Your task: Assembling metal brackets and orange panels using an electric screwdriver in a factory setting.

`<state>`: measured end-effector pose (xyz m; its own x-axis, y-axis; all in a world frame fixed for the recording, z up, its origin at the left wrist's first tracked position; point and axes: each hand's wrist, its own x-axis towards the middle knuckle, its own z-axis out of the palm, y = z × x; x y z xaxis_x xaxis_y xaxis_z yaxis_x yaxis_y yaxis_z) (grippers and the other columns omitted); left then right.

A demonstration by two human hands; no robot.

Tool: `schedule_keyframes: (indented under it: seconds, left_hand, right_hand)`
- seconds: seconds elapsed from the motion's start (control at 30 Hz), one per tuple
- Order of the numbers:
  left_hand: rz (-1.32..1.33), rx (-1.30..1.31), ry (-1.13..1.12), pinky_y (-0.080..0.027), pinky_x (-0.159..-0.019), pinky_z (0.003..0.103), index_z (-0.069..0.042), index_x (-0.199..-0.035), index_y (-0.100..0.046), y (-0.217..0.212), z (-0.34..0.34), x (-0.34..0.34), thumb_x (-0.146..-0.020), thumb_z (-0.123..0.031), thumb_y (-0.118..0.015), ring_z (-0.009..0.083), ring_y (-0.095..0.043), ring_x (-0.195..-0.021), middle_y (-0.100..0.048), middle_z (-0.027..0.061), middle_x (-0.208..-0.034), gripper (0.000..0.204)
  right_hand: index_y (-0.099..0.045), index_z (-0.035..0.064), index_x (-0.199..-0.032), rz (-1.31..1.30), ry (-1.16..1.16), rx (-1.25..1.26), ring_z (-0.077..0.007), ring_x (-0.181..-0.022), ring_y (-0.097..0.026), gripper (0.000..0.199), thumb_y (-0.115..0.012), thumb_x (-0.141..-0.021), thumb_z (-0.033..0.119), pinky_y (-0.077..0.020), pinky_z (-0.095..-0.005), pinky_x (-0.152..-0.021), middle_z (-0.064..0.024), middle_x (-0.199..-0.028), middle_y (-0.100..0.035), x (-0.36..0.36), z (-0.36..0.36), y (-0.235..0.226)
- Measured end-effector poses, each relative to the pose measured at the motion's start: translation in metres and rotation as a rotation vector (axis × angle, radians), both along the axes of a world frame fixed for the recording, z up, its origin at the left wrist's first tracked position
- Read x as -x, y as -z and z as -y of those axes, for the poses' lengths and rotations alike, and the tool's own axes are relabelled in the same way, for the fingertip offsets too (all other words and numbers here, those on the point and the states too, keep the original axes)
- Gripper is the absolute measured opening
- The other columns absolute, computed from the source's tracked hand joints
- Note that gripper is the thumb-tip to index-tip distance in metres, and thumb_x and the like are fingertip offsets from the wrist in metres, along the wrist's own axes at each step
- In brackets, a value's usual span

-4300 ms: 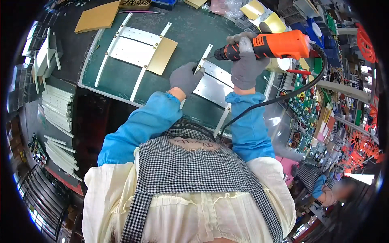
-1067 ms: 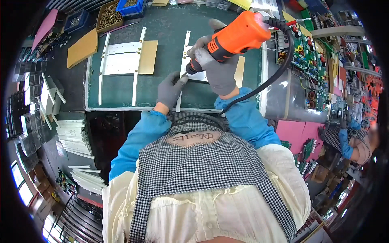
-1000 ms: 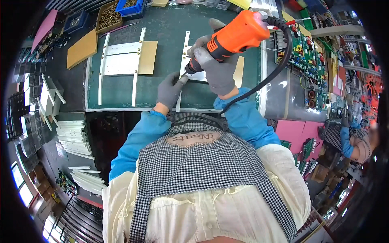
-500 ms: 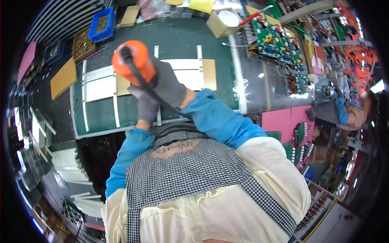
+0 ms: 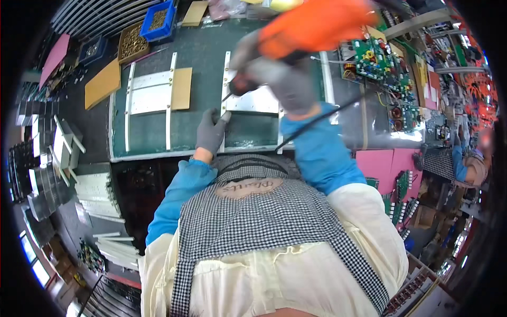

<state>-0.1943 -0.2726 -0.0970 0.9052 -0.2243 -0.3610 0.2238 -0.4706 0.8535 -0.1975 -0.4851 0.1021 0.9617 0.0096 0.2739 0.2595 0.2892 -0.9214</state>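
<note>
My right hand, in a grey glove, grips an orange electric screwdriver, blurred by motion. The tool lies tilted, its bit pointing down-left at the left white strip of a flat white panel. I cannot tell whether the bit touches a screw. Close to that strip's near end is my gloved left hand, thumb and fingers apart, a fingertip against the strip. Another white panel with two crosswise strips lies to the left, a tan board beside it.
A blue bin of small brass-coloured parts and a cardboard box of similar parts stand at the far left. Green circuit boards lie to the right. The screwdriver's black cord crosses my right sleeve.
The screwdriver has swung right from the left panel and tipped from upright to slanting. My left hand has come out from under my right hand to the strip's near end. The view has shifted slightly.
</note>
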Motion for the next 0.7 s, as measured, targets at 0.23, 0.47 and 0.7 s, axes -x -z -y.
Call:
schedule_keyframes:
  seconds: [0.23,0.47,0.7]
  left_hand:
    - [-0.221,0.353,-0.062,-0.053,-0.065,0.026,-0.007,-0.143,-0.045,-0.017,0.007,0.017,-0.100,-0.010,-0.053,0.0123,-0.063,-0.081,-0.066,0.0069,-0.105,0.044]
    - [-0.200,0.284,-0.050,-0.050,-0.059,0.024,-0.010,-0.146,-0.044,-0.020,0.008,0.018,-0.100,-0.010,-0.053,0.0086,-0.057,-0.070,-0.066,0.0049,-0.100,0.046]
    - [-0.169,0.302,-0.120,-0.046,-0.055,0.024,-0.011,-0.144,-0.048,-0.018,0.010,0.023,-0.099,-0.011,-0.055,0.0070,-0.053,-0.065,-0.065,0.0032,-0.095,0.045]
  right_hand:
    - [-0.047,0.0055,-0.133,0.295,0.661,-0.135,-0.0233,-0.083,-0.059,0.051,-0.064,-0.090,0.024,-0.0505,-0.0497,-0.088,-0.0099,-0.092,-0.062,0.067,0.092,-0.005]
    - [-0.050,0.0070,-0.131,0.198,0.754,-0.366,-0.0234,-0.081,-0.058,0.046,-0.065,-0.090,0.021,-0.0512,-0.0493,-0.087,-0.0098,-0.089,-0.062,0.129,0.125,0.038]
    - [-0.047,0.0033,-0.136,0.190,0.793,-0.528,-0.0243,-0.084,-0.060,0.054,-0.064,-0.088,0.021,-0.0516,-0.0480,-0.086,-0.0113,-0.089,-0.061,0.161,0.125,0.032]
